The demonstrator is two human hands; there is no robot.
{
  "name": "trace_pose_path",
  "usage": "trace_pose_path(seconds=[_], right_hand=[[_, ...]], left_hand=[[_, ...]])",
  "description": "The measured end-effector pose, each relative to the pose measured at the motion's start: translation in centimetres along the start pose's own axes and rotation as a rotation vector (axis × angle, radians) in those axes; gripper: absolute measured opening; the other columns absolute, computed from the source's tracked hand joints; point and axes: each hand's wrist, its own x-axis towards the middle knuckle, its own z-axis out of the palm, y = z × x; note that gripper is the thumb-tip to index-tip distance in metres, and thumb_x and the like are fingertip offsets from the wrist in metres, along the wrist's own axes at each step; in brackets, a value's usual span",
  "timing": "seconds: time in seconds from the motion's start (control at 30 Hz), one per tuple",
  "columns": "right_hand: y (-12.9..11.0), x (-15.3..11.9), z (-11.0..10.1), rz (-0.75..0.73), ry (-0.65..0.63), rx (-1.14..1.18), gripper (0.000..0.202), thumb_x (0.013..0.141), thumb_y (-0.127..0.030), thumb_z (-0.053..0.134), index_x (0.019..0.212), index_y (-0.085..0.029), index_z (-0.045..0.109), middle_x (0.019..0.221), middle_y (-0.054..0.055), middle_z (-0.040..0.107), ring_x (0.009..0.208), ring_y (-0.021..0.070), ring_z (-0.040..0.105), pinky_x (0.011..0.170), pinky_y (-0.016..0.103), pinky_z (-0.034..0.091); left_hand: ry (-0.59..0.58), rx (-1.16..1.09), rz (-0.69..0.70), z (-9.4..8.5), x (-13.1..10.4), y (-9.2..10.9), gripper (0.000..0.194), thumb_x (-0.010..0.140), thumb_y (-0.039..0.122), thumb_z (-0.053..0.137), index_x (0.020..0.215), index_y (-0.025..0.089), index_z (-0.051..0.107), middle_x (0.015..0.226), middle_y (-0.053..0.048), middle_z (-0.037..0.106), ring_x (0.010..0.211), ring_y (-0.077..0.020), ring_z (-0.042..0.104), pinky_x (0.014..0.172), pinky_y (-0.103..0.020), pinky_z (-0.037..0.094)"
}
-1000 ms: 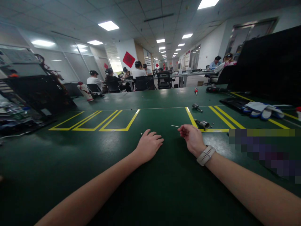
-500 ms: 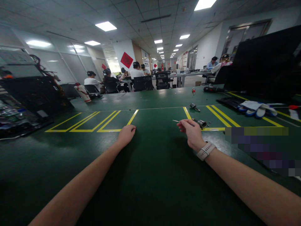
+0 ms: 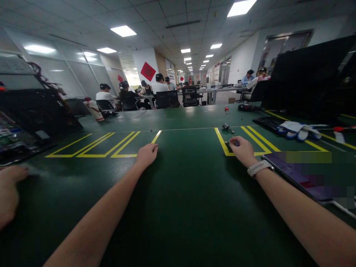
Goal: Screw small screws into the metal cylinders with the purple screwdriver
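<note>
My left hand [image 3: 147, 154] rests closed on the green table [image 3: 180, 193], beside the end of a yellow tape line. Farther right, my right hand [image 3: 241, 150] has its fingers closed at the corner of a yellow tape outline. A small dark object shows at its fingertips, too small to make out. Just beyond that hand lies a dark metal tool part [image 3: 228, 128]. A red-tipped tool [image 3: 226, 109] lies farther back.
Another person's hand [image 3: 11, 185] is at the left edge. Gloves [image 3: 299, 130] lie at the right, with a flat purple-screened device [image 3: 300, 178] nearer. A black power tool [image 3: 249, 107] and a dark monitor [image 3: 308, 74] stand behind. People sit at far desks.
My right hand has moved right, over where the metal cylinder was seen; the thin rod no longer shows. Another person's hand has come in at the left. My left hand stays closed.
</note>
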Motion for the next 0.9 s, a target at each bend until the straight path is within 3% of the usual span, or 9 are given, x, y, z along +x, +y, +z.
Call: trace_pose_path(seconds=[0.13,0.23,0.3,0.53,0.77,0.9], right_hand=[[0.7,0.0,0.0,0.024,-0.032,-0.020,0.018,0.059,-0.013,0.059,0.075,-0.020,0.065,0.073,0.004,0.062,0.070,0.0211,0.054,0.067,0.035,0.039],[1.1,-0.2,-0.2,0.042,-0.071,0.006,0.022,0.058,-0.015,0.061,0.079,-0.019,0.065,0.075,0.003,0.061,0.070,0.0201,0.053,0.066,0.034,0.039],[1.0,-0.4,-0.3,0.046,-0.115,0.041,0.023,0.058,-0.018,0.063,0.081,-0.019,0.065,0.077,0.003,0.062,0.071,0.0197,0.054,0.065,0.033,0.040],[-1.4,-2.5,-0.8,0.017,-0.315,0.146,0.021,0.058,-0.020,0.069,0.078,-0.021,0.066,0.080,0.000,0.064,0.075,0.0195,0.056,0.070,0.033,0.041],[-3.3,-5.9,-1.5,-0.009,-0.525,0.207,0.019,0.065,-0.021,0.067,0.084,-0.025,0.067,0.096,0.001,0.065,0.087,0.0226,0.058,0.080,0.040,0.042],[-4.6,-8.3,-1.5,-0.054,-0.640,0.263,0.023,0.068,-0.020,0.064,0.090,-0.026,0.066,0.098,0.001,0.065,0.093,0.0230,0.057,0.089,0.044,0.038]], left_hand=[[0.134,0.003,0.010,-0.4,-0.5,0.4,0.037,0.087,0.028,0.035,0.114,0.015,0.058,0.127,-0.012,0.055,0.122,-0.0271,0.044,0.102,-0.049,0.029],[0.258,-0.017,0.081,-1.0,-1.5,0.8,0.034,0.087,0.026,0.037,0.109,0.013,0.060,0.120,-0.013,0.059,0.119,-0.0251,0.047,0.105,-0.046,0.026],[0.282,-0.038,0.162,-1.4,-2.4,1.4,0.033,0.087,0.026,0.038,0.106,0.014,0.061,0.115,-0.012,0.061,0.114,-0.0233,0.051,0.105,-0.043,0.026],[0.193,-0.180,0.404,-3.0,-6.2,4.5,0.027,0.086,0.026,0.042,0.101,0.017,0.062,0.108,-0.010,0.063,0.103,-0.0224,0.056,0.097,-0.044,0.037],[-0.005,-0.322,0.645,-5.1,-10.6,9.9,0.025,0.087,0.023,0.044,0.106,0.017,0.060,0.110,-0.008,0.062,0.104,-0.0189,0.055,0.097,-0.043,0.039],[-0.102,-0.365,0.662,-5.9,-12.2,12.3,0.026,0.088,0.024,0.044,0.111,0.018,0.056,0.115,-0.008,0.059,0.106,-0.0196,0.053,0.091,-0.040,0.045]])
